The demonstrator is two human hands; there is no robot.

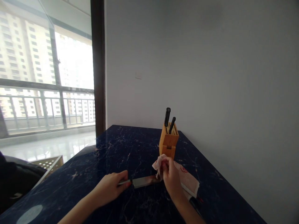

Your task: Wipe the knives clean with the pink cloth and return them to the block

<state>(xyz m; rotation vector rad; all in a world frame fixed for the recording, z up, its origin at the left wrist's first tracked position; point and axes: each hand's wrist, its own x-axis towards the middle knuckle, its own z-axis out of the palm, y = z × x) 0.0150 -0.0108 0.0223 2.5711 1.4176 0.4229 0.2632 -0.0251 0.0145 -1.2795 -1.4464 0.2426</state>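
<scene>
My left hand is closed round the handle of a knife that lies low over the dark blue marble table, blade pointing right. My right hand is pinched on a pale pink cloth, pressing it against the tip end of the blade. The cloth trails off to the right onto the table. Just behind the hands stands a wooden knife block with two black-handled knives sticking up from it.
A plain grey wall runs along the table's far and right sides. To the left a dark door frame borders a glass balcony door with railing and tall buildings outside. A perforated box sits on the floor at left, beside a dark seat.
</scene>
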